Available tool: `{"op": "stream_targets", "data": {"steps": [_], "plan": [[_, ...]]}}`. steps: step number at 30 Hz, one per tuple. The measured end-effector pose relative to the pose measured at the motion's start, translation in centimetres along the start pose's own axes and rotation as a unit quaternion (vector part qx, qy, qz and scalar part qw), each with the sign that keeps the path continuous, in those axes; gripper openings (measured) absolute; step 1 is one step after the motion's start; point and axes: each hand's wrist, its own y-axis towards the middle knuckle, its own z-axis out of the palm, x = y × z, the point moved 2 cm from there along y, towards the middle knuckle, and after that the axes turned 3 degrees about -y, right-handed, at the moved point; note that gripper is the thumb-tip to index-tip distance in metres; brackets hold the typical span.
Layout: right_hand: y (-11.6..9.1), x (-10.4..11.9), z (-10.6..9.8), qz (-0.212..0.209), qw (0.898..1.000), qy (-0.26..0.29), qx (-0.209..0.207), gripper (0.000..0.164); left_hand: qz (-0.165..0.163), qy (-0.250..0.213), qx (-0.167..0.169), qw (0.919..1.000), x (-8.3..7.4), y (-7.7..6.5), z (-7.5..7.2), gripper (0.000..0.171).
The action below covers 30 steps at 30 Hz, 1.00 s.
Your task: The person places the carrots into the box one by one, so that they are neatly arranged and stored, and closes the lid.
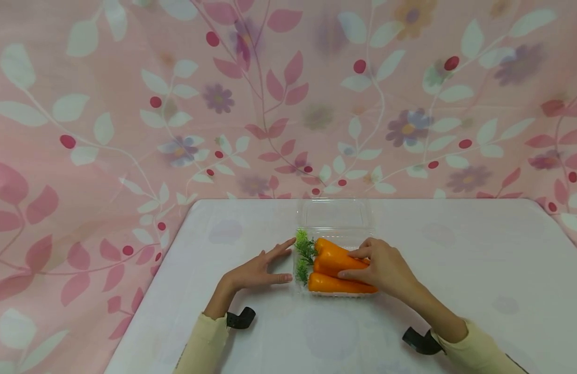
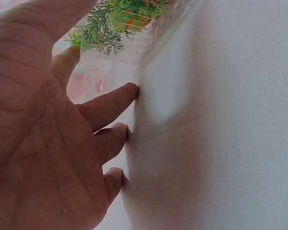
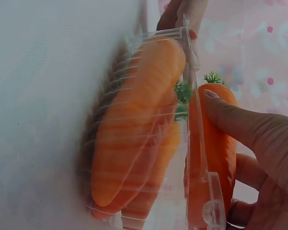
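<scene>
Toy carrots with green leafy tops [image 1: 306, 250] lie in a clear plastic clamshell box [image 3: 181, 31]. My right hand [image 1: 390, 266] pinches an orange carrot [image 1: 334, 253] between thumb and fingers, from its narrow right end. In the right wrist view this carrot [image 3: 220, 136] stands above the box rim, over several others seen through the ribbed wall. One lower carrot [image 1: 337, 283] lies along the box's near side. My left hand [image 1: 257, 271] spreads its fingers and thumb at the box's left side, fingertips right by the leafy tops. Its other fingertips [image 2: 132, 90] rest on the tabletop.
The box's clear lid [image 1: 336, 214] is folded back behind it, toward the far table edge. The table [image 1: 475, 270] has a white cloth. A pink floral curtain [image 1: 288, 104] hangs behind it. A black wrist mount [image 1: 241, 318] sits on each forearm.
</scene>
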Motion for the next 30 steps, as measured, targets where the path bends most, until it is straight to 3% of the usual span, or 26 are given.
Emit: {"op": "stream_targets", "data": {"steps": [8, 30], "plan": [[-0.2, 0.1, 0.8, -0.024, 0.999, -0.021, -0.022, 0.059, -0.006, 0.004, -0.003, 1.0, 0.2, 0.0, 0.1, 0.087], [-0.7, 0.1, 1.8, -0.08, 0.993, -0.086, -0.022, 0.05, -0.006, 0.006, -0.003, 1.0, 0.1, 0.0, 0.1, 0.086]]}}
